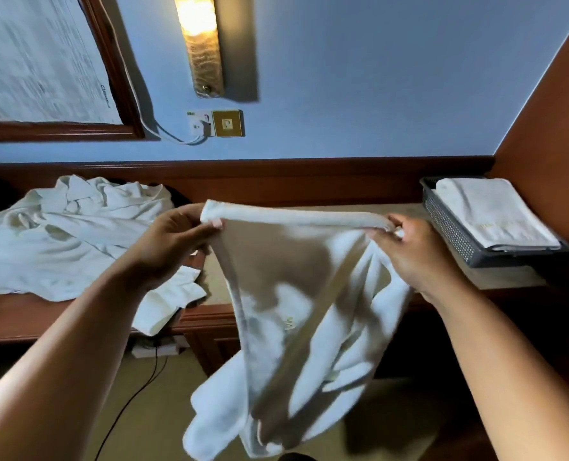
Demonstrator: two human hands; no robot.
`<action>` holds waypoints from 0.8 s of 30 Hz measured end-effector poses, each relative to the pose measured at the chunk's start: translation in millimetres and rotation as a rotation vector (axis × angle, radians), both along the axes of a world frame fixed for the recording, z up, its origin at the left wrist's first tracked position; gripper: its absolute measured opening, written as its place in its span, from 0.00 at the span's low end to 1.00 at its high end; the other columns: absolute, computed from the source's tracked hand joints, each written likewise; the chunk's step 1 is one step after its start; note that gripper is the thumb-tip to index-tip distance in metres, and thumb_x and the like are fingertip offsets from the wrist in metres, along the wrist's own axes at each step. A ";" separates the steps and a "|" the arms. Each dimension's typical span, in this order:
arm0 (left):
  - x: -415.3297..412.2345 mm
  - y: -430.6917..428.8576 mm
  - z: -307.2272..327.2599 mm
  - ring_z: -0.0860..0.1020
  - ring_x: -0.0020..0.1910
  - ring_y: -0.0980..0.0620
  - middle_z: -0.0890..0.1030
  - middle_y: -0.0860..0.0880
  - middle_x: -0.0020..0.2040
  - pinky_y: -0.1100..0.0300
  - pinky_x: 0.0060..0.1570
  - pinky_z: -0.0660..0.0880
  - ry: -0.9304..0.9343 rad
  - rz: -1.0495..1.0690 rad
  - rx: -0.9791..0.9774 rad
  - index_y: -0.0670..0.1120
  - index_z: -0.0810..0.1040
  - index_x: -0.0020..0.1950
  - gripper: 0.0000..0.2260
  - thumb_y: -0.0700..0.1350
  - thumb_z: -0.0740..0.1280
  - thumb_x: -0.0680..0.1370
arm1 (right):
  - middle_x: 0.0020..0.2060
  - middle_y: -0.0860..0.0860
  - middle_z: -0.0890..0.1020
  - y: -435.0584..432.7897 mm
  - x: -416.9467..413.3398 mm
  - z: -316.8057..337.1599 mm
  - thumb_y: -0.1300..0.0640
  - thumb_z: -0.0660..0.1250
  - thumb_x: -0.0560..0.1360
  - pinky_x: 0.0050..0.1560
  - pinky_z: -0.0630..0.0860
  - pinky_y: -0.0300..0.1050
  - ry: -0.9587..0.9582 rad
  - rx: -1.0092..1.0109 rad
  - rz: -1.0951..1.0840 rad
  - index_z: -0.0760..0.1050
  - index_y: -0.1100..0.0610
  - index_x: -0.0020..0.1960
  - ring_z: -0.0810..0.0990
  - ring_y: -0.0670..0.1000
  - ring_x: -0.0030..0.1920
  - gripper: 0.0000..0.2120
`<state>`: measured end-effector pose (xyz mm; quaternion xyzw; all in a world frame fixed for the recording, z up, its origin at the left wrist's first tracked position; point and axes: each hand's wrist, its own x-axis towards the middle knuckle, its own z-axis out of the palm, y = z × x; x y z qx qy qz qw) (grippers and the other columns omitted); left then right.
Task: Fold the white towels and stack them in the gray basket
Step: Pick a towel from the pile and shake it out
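Over desk front: holding white towel up by its hem.
Pinching each corner tight with left hand and right hand.

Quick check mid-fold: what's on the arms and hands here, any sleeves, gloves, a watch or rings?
Nothing worn shows. The left hand and right hand are ungloved, with no rings in sight, though some fingers are hidden. The left forearm and right forearm are bare down to the frame edge: no sleeves, watch or wristbands.
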<state>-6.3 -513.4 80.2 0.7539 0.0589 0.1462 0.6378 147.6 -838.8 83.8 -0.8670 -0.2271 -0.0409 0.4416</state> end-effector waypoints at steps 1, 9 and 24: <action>2.3 -4.5 0.7 0.77 0.46 0.47 0.82 0.46 0.47 0.52 0.45 0.74 -0.055 0.011 -0.099 0.48 0.84 0.54 0.18 0.60 0.74 0.73 | 0.33 0.47 0.82 3.9 -1.0 -0.7 0.51 0.71 0.76 0.37 0.72 0.43 0.031 0.014 0.021 0.77 0.49 0.39 0.79 0.47 0.36 0.08; 12.1 -47.4 16.5 0.78 0.43 0.49 0.80 0.46 0.43 0.53 0.42 0.78 -0.144 0.315 -0.237 0.52 0.81 0.49 0.08 0.52 0.64 0.83 | 0.51 0.51 0.80 20.3 3.7 -20.0 0.53 0.65 0.81 0.51 0.74 0.47 0.348 0.110 -0.030 0.73 0.49 0.58 0.78 0.52 0.54 0.07; 18.2 -144.4 -15.8 0.82 0.36 0.53 0.83 0.48 0.36 0.59 0.32 0.76 -0.115 0.117 -0.121 0.48 0.77 0.46 0.06 0.39 0.66 0.82 | 0.32 0.48 0.82 58.8 -52.7 12.9 0.59 0.78 0.69 0.34 0.76 0.42 0.611 0.800 -0.021 0.75 0.52 0.40 0.81 0.48 0.35 0.12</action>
